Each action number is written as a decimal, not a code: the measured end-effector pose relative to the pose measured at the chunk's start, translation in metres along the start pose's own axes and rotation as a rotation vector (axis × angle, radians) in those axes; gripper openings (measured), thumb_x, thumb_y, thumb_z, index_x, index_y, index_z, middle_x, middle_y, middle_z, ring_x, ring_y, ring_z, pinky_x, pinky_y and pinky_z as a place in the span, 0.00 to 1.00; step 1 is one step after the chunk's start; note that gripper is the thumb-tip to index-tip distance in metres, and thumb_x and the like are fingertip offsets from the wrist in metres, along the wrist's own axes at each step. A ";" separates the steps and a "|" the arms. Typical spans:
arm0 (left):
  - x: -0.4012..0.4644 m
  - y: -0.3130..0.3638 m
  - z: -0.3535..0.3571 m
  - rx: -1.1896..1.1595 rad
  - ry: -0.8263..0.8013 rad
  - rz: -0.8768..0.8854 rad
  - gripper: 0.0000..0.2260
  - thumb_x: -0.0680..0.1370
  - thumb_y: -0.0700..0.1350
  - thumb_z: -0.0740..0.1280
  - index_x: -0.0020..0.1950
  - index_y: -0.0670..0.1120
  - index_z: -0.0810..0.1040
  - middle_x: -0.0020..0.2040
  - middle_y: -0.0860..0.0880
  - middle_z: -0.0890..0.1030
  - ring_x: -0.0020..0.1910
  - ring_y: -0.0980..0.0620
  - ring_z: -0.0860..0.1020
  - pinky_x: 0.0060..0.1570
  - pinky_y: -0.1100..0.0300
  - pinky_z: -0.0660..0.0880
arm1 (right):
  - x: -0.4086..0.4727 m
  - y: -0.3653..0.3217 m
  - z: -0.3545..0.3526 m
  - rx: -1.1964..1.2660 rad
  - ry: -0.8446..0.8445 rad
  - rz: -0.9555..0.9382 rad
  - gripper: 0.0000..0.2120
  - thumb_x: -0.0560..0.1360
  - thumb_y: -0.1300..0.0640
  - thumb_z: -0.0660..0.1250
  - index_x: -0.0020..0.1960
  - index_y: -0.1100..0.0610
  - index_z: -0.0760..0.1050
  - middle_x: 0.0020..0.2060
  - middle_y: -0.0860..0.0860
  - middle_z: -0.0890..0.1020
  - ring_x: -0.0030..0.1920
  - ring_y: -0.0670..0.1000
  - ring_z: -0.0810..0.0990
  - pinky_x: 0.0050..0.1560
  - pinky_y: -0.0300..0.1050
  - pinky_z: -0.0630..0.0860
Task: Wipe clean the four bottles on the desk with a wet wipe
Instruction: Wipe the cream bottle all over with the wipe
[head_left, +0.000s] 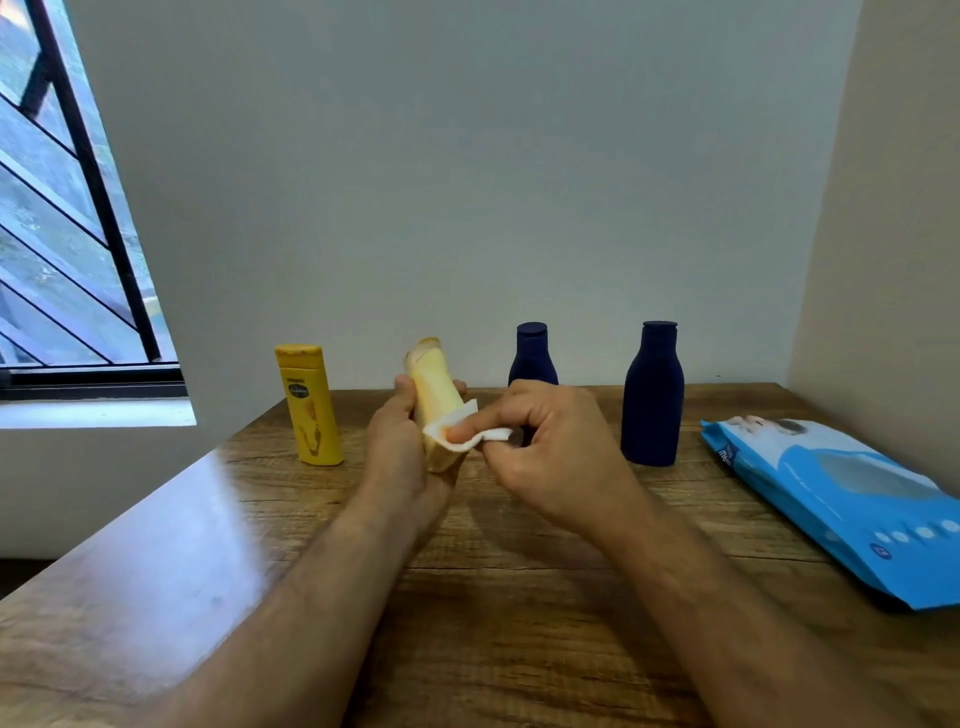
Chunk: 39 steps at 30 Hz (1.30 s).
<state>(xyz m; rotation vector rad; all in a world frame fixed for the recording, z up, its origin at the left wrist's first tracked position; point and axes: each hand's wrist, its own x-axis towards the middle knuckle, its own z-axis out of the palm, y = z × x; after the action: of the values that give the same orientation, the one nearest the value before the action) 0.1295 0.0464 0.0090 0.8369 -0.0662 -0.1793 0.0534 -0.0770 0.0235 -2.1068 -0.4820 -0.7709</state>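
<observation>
Right hand (545, 447): fingers curled, thumb and forefinger pinching a folded white wet wipe (470, 434). Wipe pressed flat against lower front face of pale yellow bottle (435, 397).

Left hand (402, 444): fingers and thumb wrapped round same pale yellow bottle from left and behind; fingertips (459, 387) visible past right edge of bottle. Bottle lifted clear of desk (519, 597), tilted slightly with cap end leaning left and away. Base of bottle seated in left palm.

Both forearms extended from lower frame edge toward centre of desk.

Remaining bottles upright along rear of desk, near wall:
- Darker yellow bottle (309, 405), left of held bottle, apart from left hand.
- First dark blue bottle (532, 356), directly behind right hand, lower body hidden by knuckles.
- Second dark blue bottle (653, 395), right of right hand, fully exposed.

Blue wipe pack (841, 499) lying flat at right edge of desk, well apart from both hands.

Barred window (67, 208) at upper left.
</observation>
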 end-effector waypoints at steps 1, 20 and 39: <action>-0.001 -0.001 0.000 0.025 -0.032 0.011 0.30 0.78 0.63 0.64 0.70 0.42 0.72 0.53 0.40 0.81 0.50 0.44 0.82 0.52 0.46 0.82 | 0.000 0.001 0.000 -0.016 0.028 0.002 0.12 0.72 0.64 0.71 0.48 0.48 0.86 0.38 0.43 0.79 0.38 0.42 0.75 0.35 0.29 0.71; -0.017 -0.004 0.009 -0.110 -0.288 -0.077 0.24 0.82 0.58 0.58 0.56 0.37 0.77 0.47 0.39 0.83 0.47 0.44 0.84 0.47 0.52 0.83 | -0.006 0.004 0.008 -0.373 0.203 -0.290 0.13 0.73 0.59 0.72 0.58 0.54 0.82 0.40 0.48 0.77 0.38 0.43 0.74 0.39 0.30 0.74; -0.023 -0.004 0.008 -0.091 -0.316 -0.056 0.25 0.83 0.59 0.54 0.55 0.38 0.77 0.44 0.39 0.83 0.43 0.44 0.85 0.41 0.52 0.83 | -0.005 0.004 0.014 -0.386 0.247 -0.261 0.12 0.73 0.60 0.73 0.57 0.56 0.83 0.37 0.44 0.71 0.35 0.40 0.66 0.36 0.22 0.61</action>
<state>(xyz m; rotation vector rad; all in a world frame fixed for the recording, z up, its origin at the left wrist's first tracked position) 0.1050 0.0420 0.0120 0.7140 -0.3292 -0.3645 0.0573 -0.0684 0.0109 -2.2790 -0.5094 -1.3472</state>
